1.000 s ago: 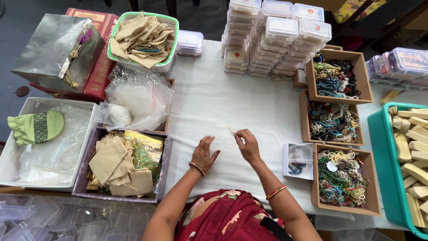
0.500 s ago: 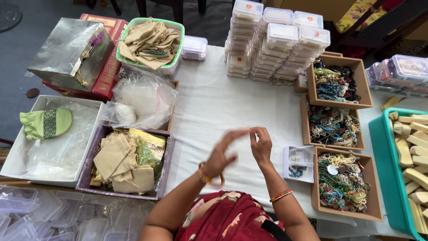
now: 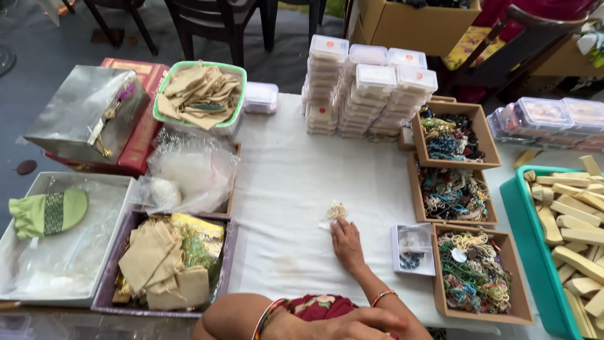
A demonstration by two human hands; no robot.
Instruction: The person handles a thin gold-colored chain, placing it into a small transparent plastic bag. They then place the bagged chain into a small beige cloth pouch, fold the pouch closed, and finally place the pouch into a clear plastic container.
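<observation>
On the white cloth (image 3: pixel 283 189) at mid-table, a small coil of pale beads (image 3: pixel 337 209) lies on a scrap of clear wrapping, set down and free of any grip. The right hand (image 3: pixel 347 244) rests flat on the cloth just near of it, fingers extended toward the coil, fingertips touching or almost touching the wrapping; nothing is held. The left hand (image 3: pixel 352 325) lies at the near edge against the person's lap, loosely spread; whether anything is under it cannot be told.

Work done, as judged from the layout: many clear lidded boxes (image 3: pixel 368 85) stand stacked at the far side, several showing contents, and more lie at the far right (image 3: pixel 547 119). The bead coil appears to be one item laid out singly, not yet boxed or bagged.

Work left, as judged: three open cardboard trays (image 3: pixel 453 182) at the right hold heaps of mixed bead strings, plainly unsorted. A small clear box (image 3: pixel 413 250) with a few beads sits just right of the right hand. At the left, a tray of tan cloth pouches (image 3: pixel 163 267) and a green basket of similar pouches (image 3: pixel 198 94) remain full. A teal bin of wooden pieces (image 3: pixel 569 226) stands at the far right, untouched.
</observation>
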